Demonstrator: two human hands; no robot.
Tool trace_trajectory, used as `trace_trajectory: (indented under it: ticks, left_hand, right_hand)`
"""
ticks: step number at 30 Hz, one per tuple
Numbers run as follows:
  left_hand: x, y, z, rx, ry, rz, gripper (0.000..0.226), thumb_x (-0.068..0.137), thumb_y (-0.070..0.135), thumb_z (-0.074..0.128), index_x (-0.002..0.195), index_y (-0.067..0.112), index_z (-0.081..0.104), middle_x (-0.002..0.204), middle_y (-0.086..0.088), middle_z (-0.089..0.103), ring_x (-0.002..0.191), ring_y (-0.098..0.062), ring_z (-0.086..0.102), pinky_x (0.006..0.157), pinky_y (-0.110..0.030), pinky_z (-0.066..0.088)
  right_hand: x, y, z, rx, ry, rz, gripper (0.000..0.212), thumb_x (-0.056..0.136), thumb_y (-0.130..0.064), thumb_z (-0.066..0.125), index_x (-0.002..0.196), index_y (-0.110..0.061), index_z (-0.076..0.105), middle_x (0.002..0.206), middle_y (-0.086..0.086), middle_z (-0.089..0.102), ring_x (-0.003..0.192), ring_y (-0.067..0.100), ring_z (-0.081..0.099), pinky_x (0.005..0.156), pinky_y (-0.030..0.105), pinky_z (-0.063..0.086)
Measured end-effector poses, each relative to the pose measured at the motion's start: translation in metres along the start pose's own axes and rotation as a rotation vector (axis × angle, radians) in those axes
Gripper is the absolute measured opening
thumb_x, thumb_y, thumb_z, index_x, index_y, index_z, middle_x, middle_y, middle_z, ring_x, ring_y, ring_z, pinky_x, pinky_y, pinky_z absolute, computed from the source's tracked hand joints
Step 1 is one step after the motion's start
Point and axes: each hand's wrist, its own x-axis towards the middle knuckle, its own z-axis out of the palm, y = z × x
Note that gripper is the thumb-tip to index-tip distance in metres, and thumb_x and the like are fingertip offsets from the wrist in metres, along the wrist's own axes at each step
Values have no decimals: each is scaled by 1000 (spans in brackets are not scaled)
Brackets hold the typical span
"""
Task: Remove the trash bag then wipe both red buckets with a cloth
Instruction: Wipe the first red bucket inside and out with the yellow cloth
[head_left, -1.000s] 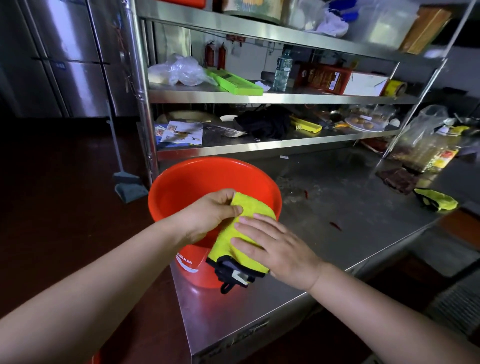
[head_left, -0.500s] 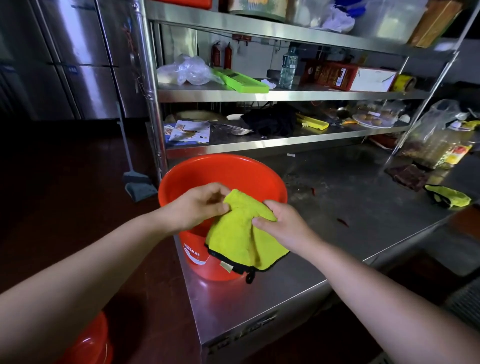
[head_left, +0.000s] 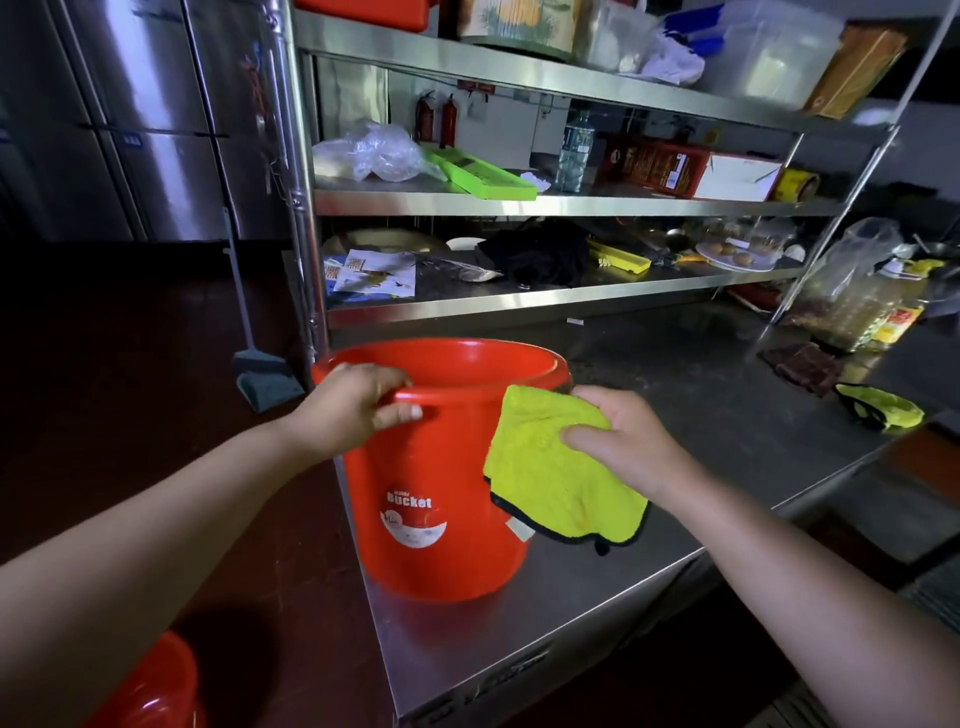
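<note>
Bucket upright at counter corner, near rim gripped by left hand; yellow cloth pinched in right hand against outer wall. Best wiped in downward strokes, rim kept steady. 2nd red bucket waiting on floor; spare cloth well apart.

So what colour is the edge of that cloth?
Black. The cloth is bright yellow with a thin black trim along its lower edge, seen in the head view, held by the right hand.

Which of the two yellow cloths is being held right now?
The yellow cloth against the red bucket, gripped by the right hand. The other cloth lies untouched on the counter.
</note>
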Motion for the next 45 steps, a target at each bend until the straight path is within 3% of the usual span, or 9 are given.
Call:
trace_trajectory:
  ticks: [9,15,17,21,26,30,34,42,45]
  left_hand:
    - [36,-21,-3,-503,5,-391,22,88,32,61,94,11,65,88,-6,69,81,-18,64,75,-27,51]
    - [44,-31,17,-597,-69,-424,24,95,28,53,103,8,64,96,-6,66,86,-13,59,71,-13,47]
    - [50,-39,23,-685,-54,-474,25,98,23,46,110,7,61,104,-5,61,96,-13,54,82,-17,43]
    - [60,-53,33,-772,-37,-519,11,98,7,44,100,7,55,78,1,52,72,-9,45,56,-6,37]
    - [65,-75,44,-876,-70,-530,15,98,9,43,104,10,57,95,-8,57,84,-15,53,71,-20,44]
    - [68,-92,47,-738,-30,-510,28,97,33,47,116,18,60,110,8,57,104,-5,51,90,-16,34]
    - [66,-98,52,-726,-32,-478,21,97,34,46,103,20,61,98,7,60,95,-8,54,90,-24,41]
    - [56,-90,52,-634,-23,-392,31,101,30,40,113,7,58,105,-3,58,100,-12,53,94,-26,40]
    - [51,-95,54,-600,25,-380,25,101,28,38,105,12,56,100,-5,54,94,-11,49,81,-14,40]
  right_hand:
    - [48,-40,21,-269,-184,-80,10,68,-20,55,69,-10,53,63,1,50,60,16,49,56,33,37]
    - [82,-6,71,-1073,147,-257,31,81,-34,65,105,-19,55,101,1,59,96,25,54,79,35,39]
    - [81,7,85,-1043,255,-315,34,71,-23,77,100,-12,62,102,6,59,93,29,57,80,38,47]
    - [86,25,104,-846,180,-372,20,72,-3,74,91,-9,71,92,8,64,86,30,60,77,40,53]
    - [105,35,111,-708,80,-293,28,90,-25,54,114,-19,67,119,-4,60,117,19,46,100,36,35]
    - [121,38,115,-747,-38,-269,41,93,-35,51,133,-27,53,144,-6,44,140,14,25,113,24,7]
    - [115,45,120,-879,-140,-209,53,95,-48,39,146,-36,28,157,-14,17,146,7,-2,116,42,-14]
    - [35,41,128,-844,-210,-185,56,94,-52,34,147,-39,22,158,-15,11,145,7,-12,113,57,-10]
    - [-3,40,134,-840,-245,-209,60,92,-57,29,148,-36,23,158,-11,12,146,13,-10,112,62,-7]
